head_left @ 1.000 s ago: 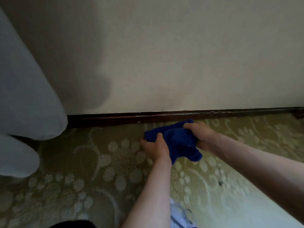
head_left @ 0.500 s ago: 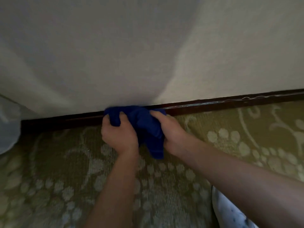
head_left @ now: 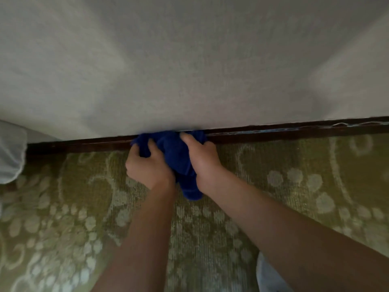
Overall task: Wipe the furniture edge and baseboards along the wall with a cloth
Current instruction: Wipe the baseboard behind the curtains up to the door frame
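Two hands, left hand (head_left: 147, 165) and right hand (head_left: 203, 160), grip one cloth (head_left: 175, 152) against baseboard (head_left: 294, 131).

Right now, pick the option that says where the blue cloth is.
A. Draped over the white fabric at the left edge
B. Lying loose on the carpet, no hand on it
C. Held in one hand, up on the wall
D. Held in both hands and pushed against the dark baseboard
D: the blue cloth is bunched between the left hand and the right hand, its upper end against the dark baseboard where the wall meets the carpet.
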A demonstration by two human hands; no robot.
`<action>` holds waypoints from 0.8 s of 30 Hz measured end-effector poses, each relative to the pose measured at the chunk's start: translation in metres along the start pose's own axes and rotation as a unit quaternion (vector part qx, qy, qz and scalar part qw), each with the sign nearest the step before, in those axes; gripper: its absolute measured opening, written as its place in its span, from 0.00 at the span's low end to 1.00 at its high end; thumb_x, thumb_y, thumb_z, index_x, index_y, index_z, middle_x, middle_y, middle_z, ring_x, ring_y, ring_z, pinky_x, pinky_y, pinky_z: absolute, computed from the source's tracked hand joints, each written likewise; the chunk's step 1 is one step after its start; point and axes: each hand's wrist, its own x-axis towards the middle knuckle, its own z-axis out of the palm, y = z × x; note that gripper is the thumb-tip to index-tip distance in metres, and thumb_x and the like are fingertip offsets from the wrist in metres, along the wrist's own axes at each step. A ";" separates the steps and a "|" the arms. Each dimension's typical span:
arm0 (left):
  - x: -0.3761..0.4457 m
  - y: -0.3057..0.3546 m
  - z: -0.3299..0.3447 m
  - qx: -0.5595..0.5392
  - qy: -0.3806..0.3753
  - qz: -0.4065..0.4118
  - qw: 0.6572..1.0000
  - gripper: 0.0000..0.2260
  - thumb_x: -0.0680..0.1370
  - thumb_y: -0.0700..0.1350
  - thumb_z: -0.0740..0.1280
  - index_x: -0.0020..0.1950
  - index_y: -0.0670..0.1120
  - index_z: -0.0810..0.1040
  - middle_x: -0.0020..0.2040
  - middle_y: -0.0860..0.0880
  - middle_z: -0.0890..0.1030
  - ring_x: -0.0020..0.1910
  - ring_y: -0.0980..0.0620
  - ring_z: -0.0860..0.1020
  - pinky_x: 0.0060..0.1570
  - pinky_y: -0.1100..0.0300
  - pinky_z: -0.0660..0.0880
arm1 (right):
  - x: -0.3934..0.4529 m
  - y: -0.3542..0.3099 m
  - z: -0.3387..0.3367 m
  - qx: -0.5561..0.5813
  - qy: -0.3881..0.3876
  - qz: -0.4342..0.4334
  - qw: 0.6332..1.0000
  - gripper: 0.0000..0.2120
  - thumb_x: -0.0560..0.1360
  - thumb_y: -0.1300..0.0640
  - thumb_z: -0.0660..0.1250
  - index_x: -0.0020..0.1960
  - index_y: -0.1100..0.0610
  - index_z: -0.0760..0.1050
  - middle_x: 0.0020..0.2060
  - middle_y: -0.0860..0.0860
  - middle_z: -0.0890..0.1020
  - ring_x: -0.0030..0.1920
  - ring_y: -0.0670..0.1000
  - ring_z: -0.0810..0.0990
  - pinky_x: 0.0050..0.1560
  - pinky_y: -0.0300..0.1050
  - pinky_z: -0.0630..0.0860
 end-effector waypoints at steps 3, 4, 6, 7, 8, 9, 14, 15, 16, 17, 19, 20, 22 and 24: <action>-0.002 -0.002 0.002 -0.034 0.030 -0.023 0.999 0.14 0.79 0.46 0.66 0.60 0.41 0.82 0.52 0.43 0.84 0.47 0.50 0.81 0.50 0.55 0.78 | 0.008 0.001 -0.002 -0.033 -0.008 -0.011 0.999 0.19 0.76 0.49 0.68 0.61 0.59 0.69 0.54 0.56 0.78 0.52 0.58 0.78 0.53 0.52 0.77; 0.005 -0.004 -0.003 -0.025 0.041 -0.025 0.999 0.13 0.79 0.46 0.66 0.59 0.41 0.82 0.51 0.42 0.84 0.48 0.48 0.81 0.49 0.55 0.77 | 0.010 0.004 0.002 -0.040 -0.021 -0.004 0.999 0.19 0.76 0.51 0.68 0.60 0.60 0.69 0.53 0.57 0.78 0.51 0.58 0.79 0.51 0.52 0.77; 0.029 -0.005 -0.019 0.017 0.043 -0.030 0.998 0.12 0.78 0.45 0.66 0.53 0.38 0.82 0.47 0.40 0.84 0.46 0.44 0.81 0.44 0.55 0.74 | 0.010 0.010 0.022 -0.031 -0.060 0.009 0.998 0.19 0.76 0.54 0.68 0.63 0.61 0.71 0.56 0.59 0.80 0.50 0.58 0.80 0.46 0.49 0.78; 0.041 -0.004 -0.027 0.050 0.028 -0.025 0.998 0.10 0.78 0.45 0.66 0.47 0.38 0.81 0.43 0.39 0.82 0.43 0.44 0.79 0.39 0.56 0.70 | 0.010 0.012 0.033 -0.023 -0.071 0.012 0.997 0.20 0.76 0.56 0.68 0.65 0.62 0.71 0.58 0.60 0.80 0.52 0.58 0.80 0.45 0.47 0.77; 0.051 -0.004 -0.033 0.080 0.012 -0.016 0.997 0.09 0.78 0.44 0.66 0.42 0.40 0.78 0.38 0.40 0.79 0.39 0.45 0.76 0.37 0.58 0.65 | 0.012 0.014 0.044 -0.017 -0.073 0.011 0.997 0.21 0.76 0.57 0.67 0.67 0.62 0.70 0.60 0.61 0.79 0.54 0.59 0.80 0.46 0.48 0.77; 0.057 -0.005 -0.038 0.105 0.004 -0.006 0.994 0.09 0.78 0.43 0.66 0.39 0.41 0.75 0.34 0.43 0.76 0.37 0.46 0.74 0.35 0.60 0.61 | 0.012 0.015 0.051 -0.018 -0.072 0.012 0.997 0.21 0.76 0.58 0.66 0.67 0.62 0.70 0.60 0.61 0.78 0.56 0.60 0.80 0.47 0.48 0.76; 0.041 0.001 -0.028 0.132 -0.011 0.069 0.989 0.13 0.75 0.42 0.66 0.32 0.41 0.69 0.28 0.47 0.70 0.32 0.46 0.71 0.35 0.57 0.62 | 0.015 0.007 0.027 -0.017 -0.044 -0.019 0.999 0.17 0.75 0.58 0.65 0.62 0.63 0.73 0.56 0.62 0.80 0.52 0.60 0.81 0.46 0.50 0.77; 0.032 0.001 -0.023 0.133 -0.022 0.092 0.987 0.14 0.74 0.41 0.66 0.31 0.41 0.67 0.26 0.48 0.69 0.30 0.46 0.69 0.34 0.57 0.59 | 0.016 0.005 0.014 -0.013 -0.030 -0.030 0.999 0.15 0.75 0.58 0.65 0.60 0.64 0.75 0.54 0.62 0.81 0.48 0.60 0.82 0.43 0.49 0.77; 0.021 0.002 -0.018 0.134 -0.041 0.120 0.983 0.14 0.74 0.41 0.66 0.31 0.42 0.66 0.26 0.48 0.68 0.29 0.47 0.68 0.33 0.57 0.56 | 0.015 0.003 0.001 -0.009 -0.013 -0.038 0.999 0.14 0.75 0.58 0.65 0.58 0.64 0.76 0.52 0.62 0.82 0.45 0.59 0.82 0.41 0.47 0.77; 0.011 0.003 -0.015 0.136 -0.063 0.150 0.977 0.14 0.75 0.41 0.66 0.31 0.42 0.66 0.27 0.47 0.69 0.29 0.47 0.67 0.33 0.58 0.55 | 0.014 0.001 -0.012 -0.003 0.001 -0.043 0.999 0.13 0.75 0.59 0.65 0.57 0.64 0.77 0.50 0.62 0.83 0.42 0.58 0.82 0.40 0.47 0.77; 0.000 0.003 -0.015 0.155 -0.101 0.199 0.962 0.12 0.76 0.42 0.65 0.33 0.42 0.70 0.29 0.44 0.73 0.30 0.47 0.69 0.34 0.57 0.59 | 0.014 -0.002 -0.027 -0.005 0.016 -0.046 0.999 0.13 0.75 0.58 0.66 0.57 0.63 0.77 0.49 0.61 0.83 0.42 0.59 0.82 0.40 0.48 0.78; 0.004 0.001 -0.019 0.174 -0.111 0.211 0.955 0.10 0.76 0.43 0.65 0.35 0.41 0.73 0.31 0.43 0.75 0.31 0.46 0.71 0.34 0.57 0.61 | 0.015 -0.001 -0.027 -0.009 0.012 -0.042 0.999 0.13 0.75 0.58 0.66 0.58 0.62 0.77 0.49 0.61 0.83 0.43 0.59 0.82 0.40 0.48 0.78; 0.026 -0.007 -0.031 0.214 -0.106 0.218 0.946 0.09 0.77 0.44 0.65 0.40 0.41 0.78 0.33 0.42 0.78 0.33 0.43 0.75 0.33 0.55 0.65 | 0.015 0.006 -0.009 -0.015 -0.019 -0.034 0.999 0.13 0.75 0.59 0.66 0.58 0.62 0.77 0.50 0.61 0.83 0.45 0.59 0.82 0.43 0.50 0.79; 0.053 -0.018 -0.045 0.246 -0.068 0.217 0.942 0.09 0.76 0.43 0.65 0.42 0.39 0.79 0.36 0.38 0.80 0.36 0.38 0.78 0.35 0.51 0.70 | 0.018 0.018 0.021 -0.038 -0.072 -0.029 0.996 0.14 0.75 0.61 0.66 0.59 0.65 0.76 0.54 0.63 0.82 0.49 0.60 0.83 0.49 0.53 0.80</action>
